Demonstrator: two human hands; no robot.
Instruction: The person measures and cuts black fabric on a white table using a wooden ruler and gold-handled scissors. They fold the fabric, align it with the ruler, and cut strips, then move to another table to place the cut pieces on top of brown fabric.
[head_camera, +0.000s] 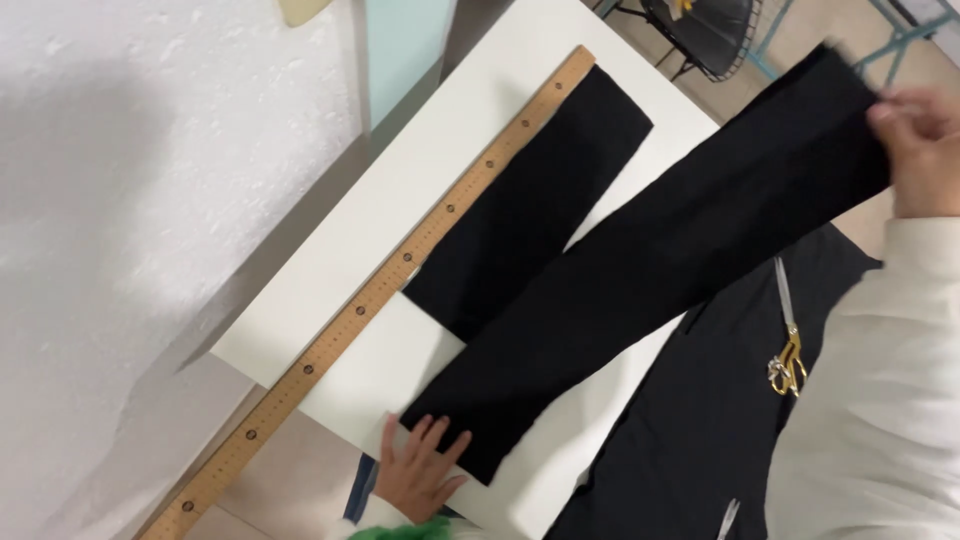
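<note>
- The left hand lies flat with fingers spread on the near end of a long black cloth strip, pinning that end to the white table close to its near edge so it cannot slide.
- The right hand pinches the far end of the same strip past the table's right edge, lifted, apparently keeping the cloth taut.
- A second black strip lies flat against a long wooden ruler, its side matched to the ruler's straight edge.
- Gold-handled scissors rest on a larger dark cloth at the table's right side, near the right arm.
</note>
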